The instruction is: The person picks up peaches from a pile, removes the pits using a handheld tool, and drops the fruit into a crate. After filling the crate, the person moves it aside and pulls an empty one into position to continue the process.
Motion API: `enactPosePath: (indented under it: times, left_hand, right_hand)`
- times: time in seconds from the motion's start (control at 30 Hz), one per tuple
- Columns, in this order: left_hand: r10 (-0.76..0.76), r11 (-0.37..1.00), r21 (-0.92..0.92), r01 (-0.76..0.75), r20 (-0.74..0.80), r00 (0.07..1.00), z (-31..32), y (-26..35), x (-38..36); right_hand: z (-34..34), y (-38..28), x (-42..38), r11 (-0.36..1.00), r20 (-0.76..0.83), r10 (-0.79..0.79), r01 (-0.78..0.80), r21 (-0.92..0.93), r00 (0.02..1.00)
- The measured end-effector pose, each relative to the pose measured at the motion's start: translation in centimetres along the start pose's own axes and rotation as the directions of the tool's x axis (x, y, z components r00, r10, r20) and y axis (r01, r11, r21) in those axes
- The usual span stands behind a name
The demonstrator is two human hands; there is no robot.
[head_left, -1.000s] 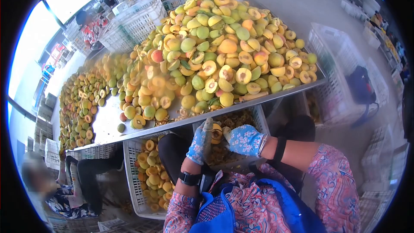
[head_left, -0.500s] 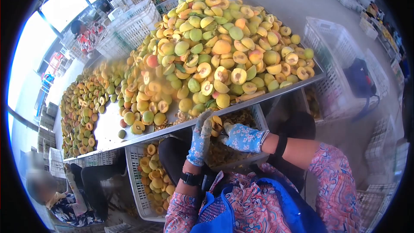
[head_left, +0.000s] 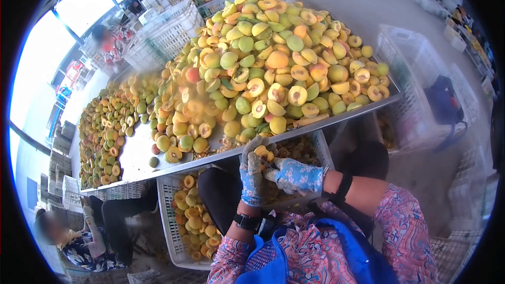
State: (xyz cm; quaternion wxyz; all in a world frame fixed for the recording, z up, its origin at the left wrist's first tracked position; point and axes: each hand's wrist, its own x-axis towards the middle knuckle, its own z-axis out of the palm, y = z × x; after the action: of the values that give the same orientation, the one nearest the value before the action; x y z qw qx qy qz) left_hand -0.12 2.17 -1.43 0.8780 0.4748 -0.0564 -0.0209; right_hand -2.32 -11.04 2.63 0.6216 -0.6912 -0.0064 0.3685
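Both my hands wear blue flowered gloves with soiled palms. My left hand (head_left: 252,173) is upright at the metal table's near edge, its fingers wrapped round a halved yellow fruit (head_left: 263,152). Close on the right, my right hand (head_left: 297,175) is closed, its fingertips at the fruit's lower side; whether a small tool is in them is hidden. Beneath both hands stands a crate of scraps (head_left: 322,150). A large heap of halved and whole fruit (head_left: 279,60) covers much of the metal table (head_left: 138,158).
A white crate of fruit halves (head_left: 167,221) stands below the table, left of my legs. Co-workers sit at the lower left (head_left: 84,239) and beyond the table (head_left: 111,42). A large white crate (head_left: 402,94) with a dark bag (head_left: 443,100) is at the right.
The whole view has shifted slightly, with the table and heap a little further right. My hands remain together at the fruit, and my right hand has tilted a little, its fingers now lower on the fruit.
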Motion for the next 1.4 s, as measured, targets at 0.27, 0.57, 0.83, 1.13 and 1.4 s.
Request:
enactPosePath:
  times: [0.27, 0.57, 0.83, 1.13, 1.4]
  left_hand:
    - [-0.185, 0.979, 0.089, 0.181, 0.040, 0.982, -1.1, 1.6, 0.3]
    - [-0.139, 0.987, 0.083, 0.141, -0.033, 0.990, -0.7, 0.9, 0.6]
    - [-0.247, 0.837, -0.473, 0.277, 0.126, 0.961, -0.4, 0.4, 2.9]
    - [0.069, 0.984, 0.177, -0.015, -0.307, 0.949, -3.9, 7.1, 1.2]
    - [0.364, -0.289, 0.946, 0.148, -0.035, 0.931, -19.8, 16.1, -3.2]
  right_hand:
    - [-0.3, -0.7, -0.7, 0.897, 0.293, 0.081, -0.197, 0.395, 0.953]
    - [-1.6, -0.7, -0.5, 0.839, 0.417, 0.070, -0.280, 0.467, 0.906]
    - [-2.2, 0.6, 0.8, 0.884, 0.407, -0.092, -0.113, 0.453, 0.909]
    - [-6.4, 3.4, 2.2, 0.642, 0.212, -0.185, 0.281, -0.713, 0.960]
    - [-7.2, -1.0, 2.4, 0.638, 0.310, -0.371, 0.483, -0.600, 0.875]
